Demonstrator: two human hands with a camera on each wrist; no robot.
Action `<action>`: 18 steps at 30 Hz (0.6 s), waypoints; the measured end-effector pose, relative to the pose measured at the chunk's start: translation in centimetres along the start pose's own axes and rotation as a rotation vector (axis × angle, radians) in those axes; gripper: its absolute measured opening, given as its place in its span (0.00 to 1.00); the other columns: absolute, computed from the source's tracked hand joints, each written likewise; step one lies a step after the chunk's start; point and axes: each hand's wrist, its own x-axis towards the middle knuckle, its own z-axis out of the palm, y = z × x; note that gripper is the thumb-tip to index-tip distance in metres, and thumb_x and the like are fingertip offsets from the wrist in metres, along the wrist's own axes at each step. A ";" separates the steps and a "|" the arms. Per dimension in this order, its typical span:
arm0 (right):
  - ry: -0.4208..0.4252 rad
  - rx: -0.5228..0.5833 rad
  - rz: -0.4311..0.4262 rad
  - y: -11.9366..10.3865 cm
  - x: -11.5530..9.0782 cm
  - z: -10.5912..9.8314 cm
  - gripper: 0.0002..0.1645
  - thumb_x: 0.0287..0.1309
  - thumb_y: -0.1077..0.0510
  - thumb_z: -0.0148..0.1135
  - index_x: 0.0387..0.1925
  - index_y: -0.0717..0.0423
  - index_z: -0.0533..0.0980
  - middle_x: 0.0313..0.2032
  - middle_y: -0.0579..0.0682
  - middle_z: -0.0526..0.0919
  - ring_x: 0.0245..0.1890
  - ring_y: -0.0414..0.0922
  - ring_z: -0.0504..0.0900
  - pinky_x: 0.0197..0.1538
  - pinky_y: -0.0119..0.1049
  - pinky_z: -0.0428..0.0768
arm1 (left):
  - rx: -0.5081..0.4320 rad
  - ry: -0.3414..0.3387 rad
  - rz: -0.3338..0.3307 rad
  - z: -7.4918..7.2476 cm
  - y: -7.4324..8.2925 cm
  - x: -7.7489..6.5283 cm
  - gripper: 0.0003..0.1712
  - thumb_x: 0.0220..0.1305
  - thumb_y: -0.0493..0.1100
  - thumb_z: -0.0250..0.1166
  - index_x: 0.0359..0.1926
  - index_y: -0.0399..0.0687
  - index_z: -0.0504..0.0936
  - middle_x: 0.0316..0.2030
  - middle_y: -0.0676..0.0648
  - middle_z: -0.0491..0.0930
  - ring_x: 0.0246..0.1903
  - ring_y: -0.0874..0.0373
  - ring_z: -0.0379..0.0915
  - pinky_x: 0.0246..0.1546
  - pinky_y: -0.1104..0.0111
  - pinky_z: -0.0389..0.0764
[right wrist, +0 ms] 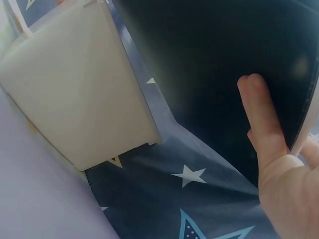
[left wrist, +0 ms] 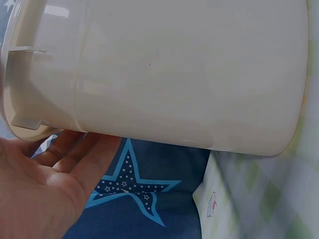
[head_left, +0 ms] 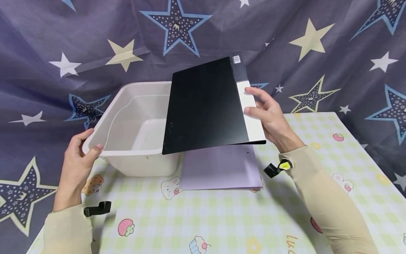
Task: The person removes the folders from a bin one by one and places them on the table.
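A black file folder (head_left: 203,106) with a white spine label and a small barcode sticker is held up in the air, tilted, over the right side of a white plastic bin (head_left: 142,165). My right hand (head_left: 269,118) grips its spine edge; the right wrist view shows fingers (right wrist: 261,109) flat against the folder's underside. At the bin's left front corner, my left hand (head_left: 76,158) holds the rim, thumb over the lip and the other fingers outside. A purple folder (head_left: 222,171) lies on the table beside the bin, its back part hidden beneath the black one.
The table (head_left: 165,222) wears a green-and-white checked cloth with cartoon prints. A dark curtain (head_left: 215,31) with stars hangs right behind the bin. Part of the bin's inside is hidden by the raised folder.
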 end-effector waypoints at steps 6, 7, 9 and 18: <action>-0.002 -0.016 -0.015 -0.2 -0.4 -0.4 0.32 0.54 0.80 0.52 0.60 0.58 0.68 0.45 0.58 0.77 0.40 0.48 0.82 0.37 0.39 0.83 | 0.018 0.008 -0.010 0.0 0.1 0.1 0.33 0.60 0.29 0.60 0.67 0.39 0.65 0.49 0.53 0.69 0.42 0.65 0.70 0.37 0.84 0.73; -0.004 -0.015 -0.016 -0.2 -0.4 -0.5 0.32 0.54 0.80 0.52 0.60 0.58 0.68 0.45 0.58 0.77 0.40 0.48 0.82 0.37 0.39 0.83 | 0.017 0.008 -0.010 0.0 0.1 0.1 0.33 0.60 0.29 0.60 0.67 0.40 0.65 0.49 0.53 0.69 0.42 0.65 0.70 0.37 0.84 0.73; -0.007 -0.011 -0.018 -0.2 -0.6 -0.6 0.32 0.54 0.80 0.52 0.60 0.58 0.68 0.45 0.58 0.77 0.40 0.48 0.82 0.37 0.39 0.83 | 0.014 0.007 -0.011 0.0 0.1 0.2 0.33 0.60 0.29 0.60 0.67 0.40 0.65 0.49 0.53 0.69 0.43 0.65 0.70 0.37 0.84 0.73; 0.001 -0.050 -0.039 -0.4 -1.2 -1.1 0.33 0.54 0.80 0.51 0.60 0.57 0.68 0.45 0.57 0.78 0.41 0.47 0.81 0.38 0.37 0.82 | -0.002 -0.008 -0.017 0.0 0.3 0.1 0.33 0.60 0.29 0.60 0.67 0.39 0.64 0.49 0.53 0.68 0.43 0.64 0.69 0.38 0.84 0.73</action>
